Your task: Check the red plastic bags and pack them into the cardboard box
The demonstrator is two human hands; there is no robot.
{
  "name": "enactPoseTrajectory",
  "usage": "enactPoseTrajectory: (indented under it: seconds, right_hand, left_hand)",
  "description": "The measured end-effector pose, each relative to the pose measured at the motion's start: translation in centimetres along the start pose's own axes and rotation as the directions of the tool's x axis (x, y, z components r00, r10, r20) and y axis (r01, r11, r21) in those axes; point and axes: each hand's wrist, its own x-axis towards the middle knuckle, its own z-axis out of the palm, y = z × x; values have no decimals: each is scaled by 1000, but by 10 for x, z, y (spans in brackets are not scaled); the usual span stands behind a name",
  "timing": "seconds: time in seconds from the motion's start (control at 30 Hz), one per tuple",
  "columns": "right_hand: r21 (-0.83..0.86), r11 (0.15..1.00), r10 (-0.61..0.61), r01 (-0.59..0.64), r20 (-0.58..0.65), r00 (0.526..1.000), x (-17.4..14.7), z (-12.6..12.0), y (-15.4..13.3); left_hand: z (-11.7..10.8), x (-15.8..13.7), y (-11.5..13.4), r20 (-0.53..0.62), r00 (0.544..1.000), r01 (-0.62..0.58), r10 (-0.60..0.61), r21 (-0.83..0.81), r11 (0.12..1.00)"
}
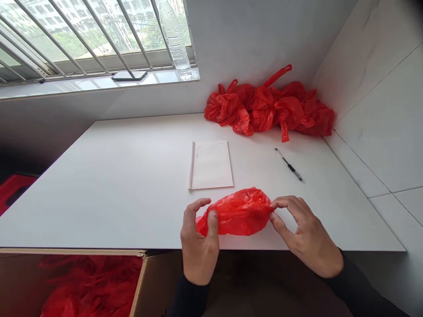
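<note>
A crumpled red plastic bag (243,213) lies stretched sideways between my hands at the front edge of the white table (115,176). My right hand (307,235) pinches its right end between thumb and index finger. At the other end, my left hand (200,242) is curled round the bag, with the thumb across its front and the index finger lifted off above it. The remaining left fingers are hidden. Just behind the bag is a notepad (213,165) with small marks on its page. A black-gripped pen (289,165) lies to the right.
A heap of bunched red plastic bags (264,108) sits against the back wall. Below the table's front left edge stands a cardboard box (140,281) with red bags inside. On the windowsill are a clear plastic bottle (176,44) and a phone-like flat object (128,75). Tiled wall (380,114) bounds the right side.
</note>
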Motion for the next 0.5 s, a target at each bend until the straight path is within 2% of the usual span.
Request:
enactPoseTrajectory:
  seconds: [0.03,0.1,0.17,0.23,0.3,0.37,0.43,0.5]
  right_hand:
    - [7,1000,-2,2,-1,1000,-1,2,-2]
    - [11,1000,-12,12,3,1000,-3,6,-7]
    - [9,999,-41,41,22,999,-3,10,-9]
    - [15,998,-69,69,47,996,-3,12,-11]
    - [32,999,-35,33,53,998,-3,11,-15]
    - [47,994,98,-99,31,995,-4,6,-19]
    - [50,966,254,-253,-6,967,-4,0,-23]
    - [41,948,316,-314,-68,946,-4,-3,-22]
  left_hand:
    - [2,-4,3,8,990,-138,138,42,990]
    - [7,-12,9,116,922,-382,368,131,915]
    - [12,-17,10,240,851,-513,467,192,837]
    - [12,-18,6,261,836,-540,483,229,810]
    - [9,-16,1,209,860,-504,465,218,836]
    - [2,-12,-2,127,915,-400,384,147,905]
    - [-4,-9,-2,55,980,-195,194,19,981]
    - [-9,-8,1,51,998,48,-42,-124,991]
